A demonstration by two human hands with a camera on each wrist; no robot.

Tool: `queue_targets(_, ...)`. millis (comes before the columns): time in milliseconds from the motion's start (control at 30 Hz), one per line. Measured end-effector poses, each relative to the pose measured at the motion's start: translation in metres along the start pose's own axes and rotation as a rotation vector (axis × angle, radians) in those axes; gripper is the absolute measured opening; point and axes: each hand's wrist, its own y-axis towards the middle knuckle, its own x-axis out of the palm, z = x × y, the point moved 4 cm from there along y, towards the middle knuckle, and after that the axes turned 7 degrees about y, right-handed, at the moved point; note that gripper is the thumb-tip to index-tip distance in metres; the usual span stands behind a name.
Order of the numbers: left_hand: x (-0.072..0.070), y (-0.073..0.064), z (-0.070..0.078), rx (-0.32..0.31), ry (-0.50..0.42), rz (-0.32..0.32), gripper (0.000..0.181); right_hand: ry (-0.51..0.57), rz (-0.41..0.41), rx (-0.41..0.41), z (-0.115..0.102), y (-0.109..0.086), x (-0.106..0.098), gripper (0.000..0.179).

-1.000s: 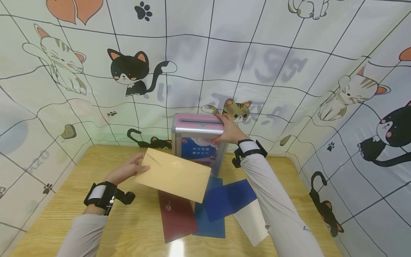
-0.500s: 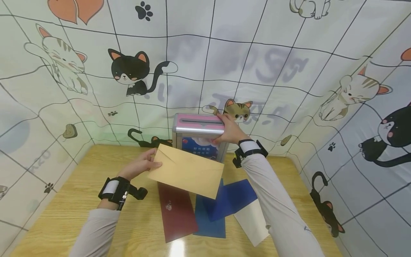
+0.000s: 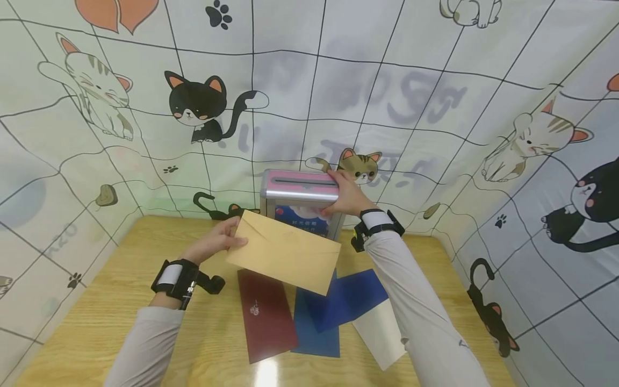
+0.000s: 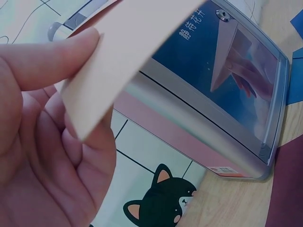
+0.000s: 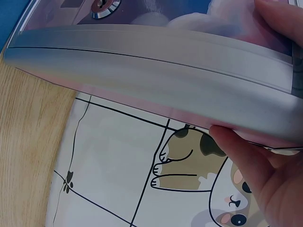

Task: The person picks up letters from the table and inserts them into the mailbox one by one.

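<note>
My left hand pinches a tan envelope by its left end, thumb on the near face. The envelope is held tilted in front of the letter box, over the table. The letter box is silver-framed with a pink top and a long dark slot; its front has a blue picture panel with a keyhole lock. At the box's upper right corner my right hand grips it, thumb on the front and fingers toward the back. The envelope hides the lower part of the box in the head view.
On the wooden table lie a dark red envelope, a mid-blue envelope, a dark blue envelope and a cream envelope, partly overlapping. A cat-patterned cloth stands close behind the box and along both sides.
My left hand has carried the tan envelope rightward and slightly up, so it covers more of the box front. The right hand keeps its hold on the box, which stays put.
</note>
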Motion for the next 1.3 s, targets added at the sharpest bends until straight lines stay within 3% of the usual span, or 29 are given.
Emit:
queue_targets(267,-0.004,0.004,0.006,0.011,0.056,0.046,0.027,0.004,0.000,-0.007,-0.001,0.000,0.000,0.114)
queue_targets(600,-0.013,0.008,0.026,0.057,0.156,0.181,0.021,0.000,0.007,-0.009,-0.003,0.000,0.000,0.113)
queue_targets(933,-0.011,0.014,0.049,0.077,0.315,0.266,0.026,0.010,-0.002,-0.006,-0.005,-0.003,-0.001,0.112)
queue_targets(1167,-0.009,0.023,0.059,0.076,0.359,0.299,0.030,0.024,-0.005,0.000,-0.005,-0.003,0.000,0.113)
queue_targets(1300,-0.008,0.026,0.067,0.068,0.327,0.336,0.038,0.013,0.001,-0.001,-0.005,-0.002,-0.001,0.113)
